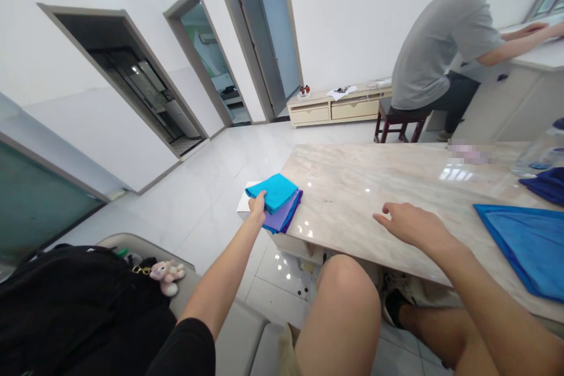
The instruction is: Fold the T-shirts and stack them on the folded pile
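Note:
At the left end of the marble-topped table (343, 205), my left hand (257, 207) grips the near edge of a folded bright-blue cloth (277, 189), thumb on top. That cloth rests over a small stack with a folded purple cloth (281, 220) and darker layers under it. Something white and flat (243, 202) shows beside the stack. My right hand (412, 223) is over the middle of the table with nothing in it, its thumb and forefinger apart. To its right lies a larger blue cloth (524, 241), spread flat in layers.
A dark-blue cloth bundle (546, 185) and a clear plastic jug (540, 153) are at the table's far right. A person (445, 47) sits on a stool (402, 119) beyond the table. A black backpack (83, 305) lies on the sofa (235, 335) at my left.

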